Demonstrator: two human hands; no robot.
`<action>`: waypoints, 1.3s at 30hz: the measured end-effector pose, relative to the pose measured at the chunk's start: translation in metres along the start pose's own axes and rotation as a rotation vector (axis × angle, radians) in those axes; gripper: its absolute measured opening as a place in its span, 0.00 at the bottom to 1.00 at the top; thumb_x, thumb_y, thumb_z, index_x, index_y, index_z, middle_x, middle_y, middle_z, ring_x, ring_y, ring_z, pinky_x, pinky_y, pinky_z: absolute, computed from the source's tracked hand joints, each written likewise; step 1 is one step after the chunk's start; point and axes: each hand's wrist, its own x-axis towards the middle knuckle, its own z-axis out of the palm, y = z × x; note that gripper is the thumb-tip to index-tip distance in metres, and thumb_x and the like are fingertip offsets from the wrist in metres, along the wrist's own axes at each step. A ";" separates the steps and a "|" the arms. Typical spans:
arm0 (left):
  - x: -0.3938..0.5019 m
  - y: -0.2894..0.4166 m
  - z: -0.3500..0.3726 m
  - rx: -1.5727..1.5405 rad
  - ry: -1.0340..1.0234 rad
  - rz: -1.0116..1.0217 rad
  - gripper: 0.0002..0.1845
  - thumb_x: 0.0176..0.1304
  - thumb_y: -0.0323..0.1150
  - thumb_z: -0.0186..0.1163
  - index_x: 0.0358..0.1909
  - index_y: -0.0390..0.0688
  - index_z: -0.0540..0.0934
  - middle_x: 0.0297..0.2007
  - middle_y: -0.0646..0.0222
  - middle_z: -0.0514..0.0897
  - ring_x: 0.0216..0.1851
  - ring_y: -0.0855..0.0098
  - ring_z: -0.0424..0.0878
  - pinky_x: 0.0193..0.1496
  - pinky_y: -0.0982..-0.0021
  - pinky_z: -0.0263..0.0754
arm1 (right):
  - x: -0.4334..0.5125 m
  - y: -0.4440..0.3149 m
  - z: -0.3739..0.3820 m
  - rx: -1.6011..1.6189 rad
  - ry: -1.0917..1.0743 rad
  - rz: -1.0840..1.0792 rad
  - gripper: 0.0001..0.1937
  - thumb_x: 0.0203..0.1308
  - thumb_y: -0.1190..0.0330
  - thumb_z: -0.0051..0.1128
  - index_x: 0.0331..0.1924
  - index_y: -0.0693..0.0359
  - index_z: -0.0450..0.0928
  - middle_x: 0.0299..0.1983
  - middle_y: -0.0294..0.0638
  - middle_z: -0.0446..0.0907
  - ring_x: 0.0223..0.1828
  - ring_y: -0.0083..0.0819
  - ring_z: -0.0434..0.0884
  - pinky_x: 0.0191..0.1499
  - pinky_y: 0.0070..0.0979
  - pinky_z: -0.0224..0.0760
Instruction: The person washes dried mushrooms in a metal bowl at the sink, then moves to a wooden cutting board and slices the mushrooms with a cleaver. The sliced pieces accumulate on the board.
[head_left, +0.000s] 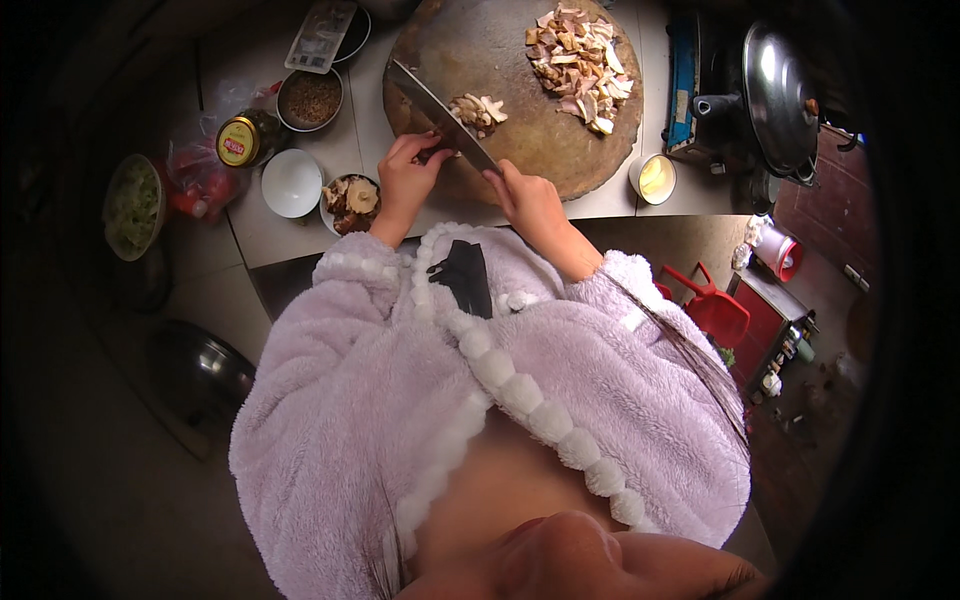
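A round wooden chopping block (525, 157) lies before me on the tiled counter. My right hand (529, 199) is closed on the handle of a cleaver (442, 116), whose broad blade slants up and left over the block. Close to the blade's left side, my left hand (412, 165) pinches a dark piece of food, perhaps mushroom, mostly hidden by the fingers. Just beyond the blade is a small heap of pale slices (480, 111). Sliced meat (581, 64) forms a larger pile at the block's upper right. A bowl of mushrooms (351, 204) stands beside my left wrist.
Left of the block stand a white bowl (292, 183), a lidded jar (240, 141), a bowl of brown crumbly food (309, 101) and a bowl of chopped greens (133, 208). A small cup (652, 180) and a stove with a lidded pan (780, 97) are at right.
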 end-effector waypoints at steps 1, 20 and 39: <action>0.001 -0.001 0.000 -0.002 0.008 0.027 0.10 0.45 0.28 0.71 0.32 0.40 0.84 0.35 0.65 0.84 0.30 0.70 0.82 0.32 0.73 0.76 | 0.001 0.001 0.003 0.004 -0.007 0.001 0.09 0.65 0.65 0.50 0.33 0.61 0.68 0.15 0.52 0.74 0.19 0.53 0.76 0.21 0.45 0.68; -0.005 -0.001 0.000 -0.102 -0.008 -0.027 0.11 0.48 0.24 0.69 0.36 0.39 0.85 0.38 0.66 0.83 0.27 0.78 0.80 0.30 0.78 0.74 | 0.000 -0.002 0.008 0.027 0.053 0.014 0.08 0.64 0.65 0.52 0.34 0.61 0.70 0.16 0.51 0.74 0.20 0.52 0.76 0.21 0.43 0.67; -0.002 -0.003 0.001 -0.031 0.055 -0.067 0.07 0.47 0.25 0.70 0.30 0.38 0.85 0.29 0.66 0.83 0.27 0.74 0.81 0.30 0.77 0.74 | -0.004 -0.001 0.011 0.005 -0.018 0.061 0.10 0.65 0.64 0.51 0.33 0.62 0.69 0.17 0.54 0.74 0.21 0.55 0.76 0.23 0.46 0.66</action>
